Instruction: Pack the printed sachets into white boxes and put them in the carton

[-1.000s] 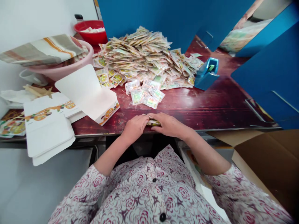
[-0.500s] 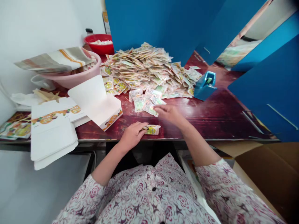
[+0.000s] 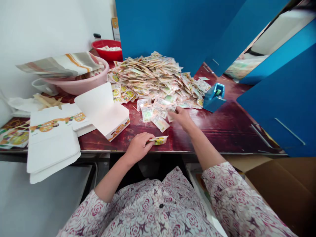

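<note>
Near the table's front edge, my left hand (image 3: pixel 140 146) is closed on one or more printed sachets (image 3: pixel 160 141), which stick out to the right of its fingers. My right hand (image 3: pixel 182 118) pinches a clear-fronted sachet (image 3: pixel 171 116) at the near side of the big pile. Several loose sachets (image 3: pixel 160 123) lie flat beside it on the dark red table. Behind them rises a large heap of sachets (image 3: pixel 153 75). To the left stands an open white carton (image 3: pixel 108 117) with an orange printed side, its lid folded up.
Flattened white cartons (image 3: pixel 51 141) overhang the table's front left edge. Behind are a pink basin (image 3: pixel 74 84) with a striped cloth (image 3: pixel 61 64) over it, and a red bowl (image 3: pixel 107 49). A blue tape dispenser (image 3: pixel 214 98) stands right of the heap, near blue panels (image 3: pixel 283 89).
My right hand has moved from one loose sachet to another slightly farther back. My left hand has lifted and tilted the sachets it holds. The camera view has shifted slightly.
</note>
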Action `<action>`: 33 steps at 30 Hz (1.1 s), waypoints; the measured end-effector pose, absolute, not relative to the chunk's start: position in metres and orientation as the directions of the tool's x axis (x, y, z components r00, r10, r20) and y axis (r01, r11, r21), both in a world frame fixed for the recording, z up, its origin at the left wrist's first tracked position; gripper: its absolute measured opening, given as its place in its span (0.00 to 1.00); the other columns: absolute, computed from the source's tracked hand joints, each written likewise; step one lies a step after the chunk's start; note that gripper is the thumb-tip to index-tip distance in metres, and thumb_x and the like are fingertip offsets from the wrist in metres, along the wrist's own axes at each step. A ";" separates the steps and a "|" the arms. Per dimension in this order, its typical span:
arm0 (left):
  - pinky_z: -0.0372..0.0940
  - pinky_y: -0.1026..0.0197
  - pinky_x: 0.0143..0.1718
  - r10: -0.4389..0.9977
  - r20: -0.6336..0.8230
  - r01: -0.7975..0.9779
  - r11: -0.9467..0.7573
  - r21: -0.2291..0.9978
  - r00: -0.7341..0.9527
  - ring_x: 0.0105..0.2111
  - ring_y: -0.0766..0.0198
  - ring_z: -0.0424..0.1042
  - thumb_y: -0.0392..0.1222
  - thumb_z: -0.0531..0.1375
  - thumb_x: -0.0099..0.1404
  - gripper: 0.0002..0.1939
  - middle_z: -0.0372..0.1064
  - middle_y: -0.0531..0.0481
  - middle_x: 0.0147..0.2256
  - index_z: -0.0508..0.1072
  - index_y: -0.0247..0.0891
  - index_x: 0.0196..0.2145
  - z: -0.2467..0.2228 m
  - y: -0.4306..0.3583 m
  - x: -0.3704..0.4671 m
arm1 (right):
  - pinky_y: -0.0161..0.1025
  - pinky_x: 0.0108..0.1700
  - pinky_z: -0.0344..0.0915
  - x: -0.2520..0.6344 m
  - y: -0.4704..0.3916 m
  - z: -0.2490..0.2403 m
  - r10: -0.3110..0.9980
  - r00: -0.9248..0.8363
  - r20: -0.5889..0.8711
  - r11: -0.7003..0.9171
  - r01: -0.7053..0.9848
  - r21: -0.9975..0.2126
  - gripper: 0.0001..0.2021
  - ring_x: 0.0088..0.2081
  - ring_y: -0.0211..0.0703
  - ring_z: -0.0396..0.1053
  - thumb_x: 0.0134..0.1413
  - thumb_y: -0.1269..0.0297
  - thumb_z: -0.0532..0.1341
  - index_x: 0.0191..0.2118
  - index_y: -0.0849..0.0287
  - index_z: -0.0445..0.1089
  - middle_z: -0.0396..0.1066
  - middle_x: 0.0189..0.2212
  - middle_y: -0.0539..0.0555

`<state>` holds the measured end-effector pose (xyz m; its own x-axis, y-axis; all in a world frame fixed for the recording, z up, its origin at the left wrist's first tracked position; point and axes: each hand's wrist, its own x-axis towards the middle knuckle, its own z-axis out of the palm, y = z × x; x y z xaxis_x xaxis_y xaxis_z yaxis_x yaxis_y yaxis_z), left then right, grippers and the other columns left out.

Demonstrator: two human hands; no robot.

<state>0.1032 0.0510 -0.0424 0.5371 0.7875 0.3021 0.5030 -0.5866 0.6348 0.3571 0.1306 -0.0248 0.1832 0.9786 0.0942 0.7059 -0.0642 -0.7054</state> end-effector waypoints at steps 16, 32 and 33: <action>0.66 0.56 0.44 0.759 0.323 0.463 -0.616 0.638 0.566 0.39 0.59 0.73 0.35 0.61 0.68 0.04 0.75 0.50 0.37 0.73 0.40 0.41 -0.044 0.051 0.102 | 0.40 0.44 0.68 0.327 0.105 -0.024 0.998 -0.052 -0.046 0.024 0.880 -0.474 0.16 0.44 0.49 0.73 0.63 0.56 0.58 0.49 0.62 0.73 0.77 0.45 0.59; 0.59 0.36 0.63 0.654 0.558 0.463 -0.756 0.462 0.511 0.68 0.40 0.52 0.30 0.61 0.63 0.04 0.58 0.35 0.64 0.74 0.36 0.35 -0.047 0.049 0.102 | 0.37 0.44 0.69 0.311 0.074 -0.010 0.939 -0.300 -0.165 0.063 0.626 -0.777 0.10 0.39 0.41 0.73 0.54 0.62 0.65 0.42 0.57 0.76 0.77 0.38 0.51; 0.59 0.37 0.63 0.651 0.543 0.450 -0.759 0.471 0.530 0.68 0.41 0.52 0.29 0.60 0.63 0.04 0.56 0.36 0.66 0.73 0.36 0.34 -0.047 0.049 0.101 | 0.37 0.42 0.69 0.312 0.072 -0.006 0.893 -0.402 -0.202 0.074 0.575 -0.815 0.10 0.37 0.41 0.73 0.56 0.58 0.64 0.41 0.57 0.77 0.77 0.36 0.50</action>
